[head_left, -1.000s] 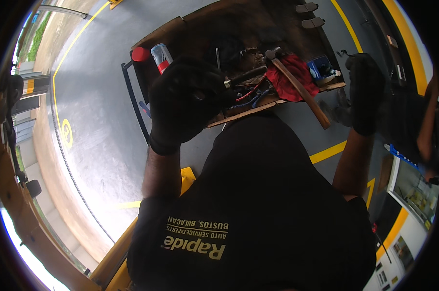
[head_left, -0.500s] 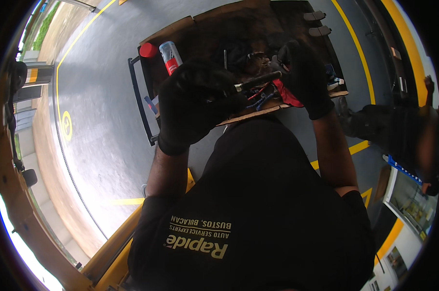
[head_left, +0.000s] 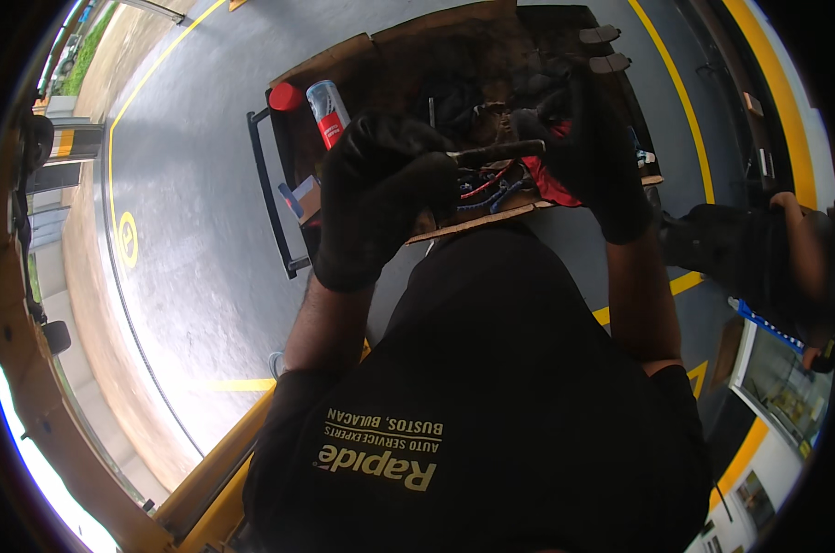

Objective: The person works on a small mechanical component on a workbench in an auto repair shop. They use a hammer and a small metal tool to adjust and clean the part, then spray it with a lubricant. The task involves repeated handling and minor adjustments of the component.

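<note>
Both my hands wear black gloves. My left hand (head_left: 376, 189) is closed on one end of a short dark rod (head_left: 500, 152), which has a bare metal stretch beside the fingers. The rod lies almost level over a dark tray, its blunt far end pointing right. My right hand (head_left: 597, 157) is just beyond that end, apart from it, with thumb and fingers seemingly spread; dark glove on dark background blurs their outline. A red cloth (head_left: 548, 184) lies under and beside the right hand. Near the rod are several red and blue cords or tool handles (head_left: 500, 195), partly hidden.
The tray (head_left: 417, 60) has cardboard edging and a dark side handle (head_left: 270, 198). On its left stand a spray can (head_left: 327, 112) and a red cap (head_left: 284, 96); two brake pads (head_left: 605, 48) lie at the far right corner. Another person (head_left: 758, 244) is at the right.
The rod's right end has come free of my right hand, whose fingers have spread upward. My left hand has moved slightly right, still holding the rod. The person at right has shifted an arm.
</note>
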The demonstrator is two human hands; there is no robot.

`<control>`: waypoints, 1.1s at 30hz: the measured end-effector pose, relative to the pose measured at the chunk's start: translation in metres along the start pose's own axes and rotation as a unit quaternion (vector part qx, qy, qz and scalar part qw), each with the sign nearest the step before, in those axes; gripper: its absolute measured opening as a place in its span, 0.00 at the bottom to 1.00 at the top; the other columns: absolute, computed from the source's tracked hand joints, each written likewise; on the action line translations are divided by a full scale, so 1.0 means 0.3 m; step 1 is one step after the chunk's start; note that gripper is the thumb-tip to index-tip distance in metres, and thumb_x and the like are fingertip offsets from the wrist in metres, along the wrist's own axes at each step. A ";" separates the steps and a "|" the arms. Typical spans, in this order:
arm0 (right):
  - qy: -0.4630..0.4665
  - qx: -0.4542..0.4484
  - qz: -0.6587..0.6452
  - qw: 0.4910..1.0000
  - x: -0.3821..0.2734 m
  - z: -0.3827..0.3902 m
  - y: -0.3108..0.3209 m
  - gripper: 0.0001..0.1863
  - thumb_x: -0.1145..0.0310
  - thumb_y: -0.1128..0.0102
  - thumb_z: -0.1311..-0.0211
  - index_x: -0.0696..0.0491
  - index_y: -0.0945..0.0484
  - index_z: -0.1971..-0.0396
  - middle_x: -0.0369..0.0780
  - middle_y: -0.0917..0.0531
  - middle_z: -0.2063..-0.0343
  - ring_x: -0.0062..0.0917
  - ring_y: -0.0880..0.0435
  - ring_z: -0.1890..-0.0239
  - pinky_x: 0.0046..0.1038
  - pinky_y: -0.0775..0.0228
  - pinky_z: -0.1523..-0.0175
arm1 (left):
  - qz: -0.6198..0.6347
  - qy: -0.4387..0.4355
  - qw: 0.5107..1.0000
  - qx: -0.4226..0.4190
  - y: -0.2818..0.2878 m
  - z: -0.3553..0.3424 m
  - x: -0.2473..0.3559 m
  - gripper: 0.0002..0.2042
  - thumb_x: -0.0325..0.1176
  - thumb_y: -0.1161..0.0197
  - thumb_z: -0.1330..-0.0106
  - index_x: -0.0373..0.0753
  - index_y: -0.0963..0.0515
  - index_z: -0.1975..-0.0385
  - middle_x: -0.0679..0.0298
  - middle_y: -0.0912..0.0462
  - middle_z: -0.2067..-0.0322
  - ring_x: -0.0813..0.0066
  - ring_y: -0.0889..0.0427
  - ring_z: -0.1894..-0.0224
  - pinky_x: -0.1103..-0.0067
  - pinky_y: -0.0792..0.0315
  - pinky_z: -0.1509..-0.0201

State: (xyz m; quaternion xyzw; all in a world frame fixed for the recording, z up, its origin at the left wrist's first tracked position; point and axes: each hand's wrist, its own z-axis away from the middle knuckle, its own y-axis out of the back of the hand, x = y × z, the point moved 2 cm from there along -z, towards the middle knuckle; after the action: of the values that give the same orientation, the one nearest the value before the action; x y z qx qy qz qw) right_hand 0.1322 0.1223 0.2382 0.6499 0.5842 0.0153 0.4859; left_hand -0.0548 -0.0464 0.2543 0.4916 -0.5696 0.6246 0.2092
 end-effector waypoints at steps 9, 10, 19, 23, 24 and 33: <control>-0.039 0.011 -0.152 0.988 0.002 0.006 0.028 0.30 0.52 0.24 0.32 0.53 0.24 0.39 0.41 0.15 0.62 0.26 0.12 0.63 0.31 0.19 0.59 | 0.070 0.038 0.997 -0.024 -0.002 -0.009 -0.028 0.04 0.21 0.36 0.24 0.35 0.24 0.56 0.57 0.14 0.62 0.73 0.10 0.65 0.78 0.16 0.64; -0.038 -0.023 -0.130 0.990 0.016 0.017 0.029 0.31 0.52 0.23 0.33 0.53 0.25 0.38 0.42 0.15 0.60 0.28 0.12 0.61 0.32 0.19 0.58 | 0.072 0.039 0.996 -0.021 -0.007 -0.010 -0.031 0.04 0.21 0.36 0.24 0.36 0.24 0.56 0.57 0.13 0.62 0.73 0.10 0.65 0.78 0.16 0.63; 0.056 -0.031 0.029 0.998 0.021 0.096 -0.035 0.37 0.55 0.18 0.39 0.54 0.27 0.36 0.47 0.19 0.47 0.39 0.14 0.50 0.39 0.18 0.49 | 0.014 0.016 0.999 0.038 -0.058 -0.005 -0.017 0.11 0.18 0.27 0.33 0.37 0.22 0.58 0.58 0.12 0.58 0.73 0.10 0.60 0.78 0.15 0.59; -0.130 -0.134 -0.036 0.982 0.001 0.060 0.009 0.38 0.62 0.21 0.36 0.54 0.31 0.30 0.47 0.17 0.46 0.35 0.12 0.47 0.38 0.17 0.45 | -0.254 -0.119 0.960 0.011 -0.036 -0.015 -0.015 0.14 0.21 0.19 0.40 0.38 0.20 0.62 0.64 0.13 0.60 0.77 0.11 0.61 0.78 0.17 0.60; -0.164 -0.154 -0.063 0.972 -0.006 0.062 0.016 0.38 0.63 0.22 0.35 0.54 0.32 0.29 0.46 0.16 0.47 0.34 0.11 0.48 0.37 0.17 0.45 | -0.274 -0.132 0.953 0.007 -0.040 -0.015 -0.010 0.14 0.23 0.18 0.41 0.39 0.19 0.62 0.65 0.13 0.61 0.78 0.11 0.61 0.78 0.17 0.60; -0.017 -0.056 -0.118 0.991 -0.056 0.070 0.025 0.31 0.66 0.26 0.31 0.55 0.27 0.32 0.43 0.13 0.54 0.28 0.09 0.56 0.32 0.15 0.49 | -0.467 -0.250 0.847 -0.028 -0.078 0.005 0.045 0.18 0.30 0.12 0.46 0.38 0.17 0.61 0.62 0.13 0.59 0.75 0.09 0.57 0.77 0.15 0.57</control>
State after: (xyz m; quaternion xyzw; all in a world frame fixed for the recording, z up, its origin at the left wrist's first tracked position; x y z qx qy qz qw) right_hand 0.1447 0.0976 0.2412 0.5487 0.6466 -0.0209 0.5295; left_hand -0.0410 -0.0456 0.2775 0.8332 -0.3231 0.2923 0.3404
